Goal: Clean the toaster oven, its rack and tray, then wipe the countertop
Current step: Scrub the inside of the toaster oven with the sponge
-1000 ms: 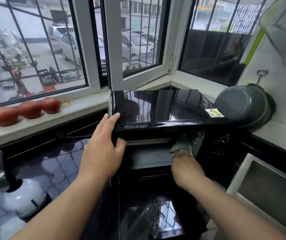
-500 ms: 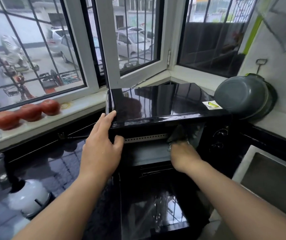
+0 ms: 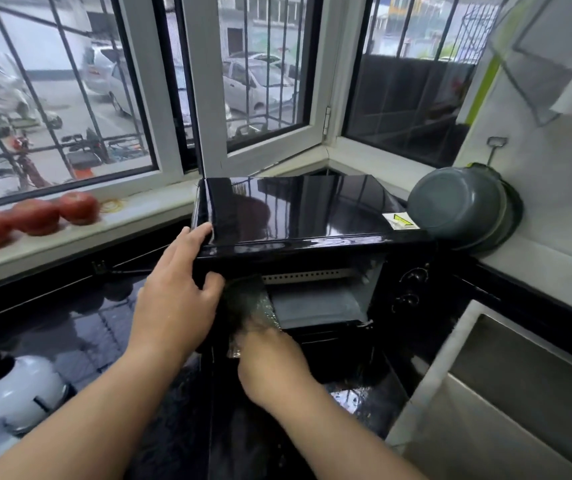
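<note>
Your right hand (image 3: 270, 368) has swept across the mouth of the glossy black toaster oven (image 3: 295, 216), which sits at the centre of the frame on the dark polished desk (image 3: 80, 327). A second ago that hand was working the right-hand inner wall; now it is at the left side of the cavity, pressing a dark green scouring cloth (image 3: 249, 306) (blurred with motion) against the left wall. Your fingers are curled on the cloth. Your left hand (image 3: 177, 292) has stayed where it was, fingers laid over the oven's top left corner and thumb hooked under the front edge, steadying the body.

By my judgement, that means the interior wipe is well along, with both side walls now covered; the rack, the tray and the desk itself look not yet done. The glass door (image 3: 298, 386) hangs open towards you at lower centre.

For writing, there is only a white sticker with a yellow warning triangle (image 3: 400, 221) on the top right of the oven; its print is too small to read. No brand shows.
</note>
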